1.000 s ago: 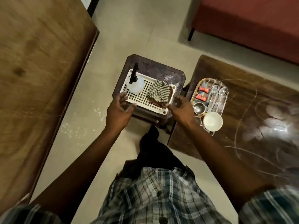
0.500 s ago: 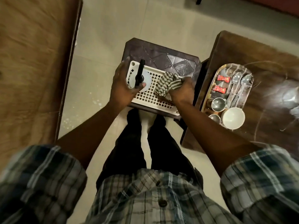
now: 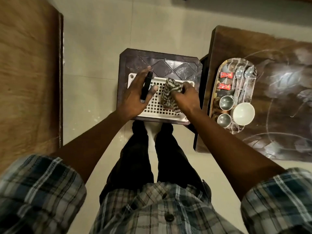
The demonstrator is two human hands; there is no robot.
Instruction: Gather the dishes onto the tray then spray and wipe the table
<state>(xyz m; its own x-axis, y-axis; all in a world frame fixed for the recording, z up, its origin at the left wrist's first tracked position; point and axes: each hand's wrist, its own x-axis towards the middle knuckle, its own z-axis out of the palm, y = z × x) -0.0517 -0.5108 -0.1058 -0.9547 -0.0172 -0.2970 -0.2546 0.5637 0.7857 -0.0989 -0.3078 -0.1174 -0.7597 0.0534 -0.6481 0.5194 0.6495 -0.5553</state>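
A white perforated basket (image 3: pixel 158 110) sits on a dark plastic stool (image 3: pixel 168 63) straight ahead. My left hand (image 3: pixel 135 97) wraps around the spray bottle in the basket; only its black sprayer head (image 3: pixel 146 86) shows. My right hand (image 3: pixel 185 98) grips the striped cloth (image 3: pixel 170 93) lying in the basket. On the dark table (image 3: pixel 278 132) to the right, an oval glass tray (image 3: pixel 219 76) holds a white bowl (image 3: pixel 243 113), two steel cups (image 3: pixel 226 102), two spoons (image 3: pixel 244 76) and two red packets (image 3: pixel 225 80).
A large wooden surface (image 3: pixel 28 81) fills the left side, its edge close to the stool. Pale tiled floor (image 3: pixel 94 56) lies between them. My legs stand right against the stool's near edge.
My hands went from the basket's near rim into the basket: the left closed around the spray bottle, the right took the cloth. The camera tilted further down.
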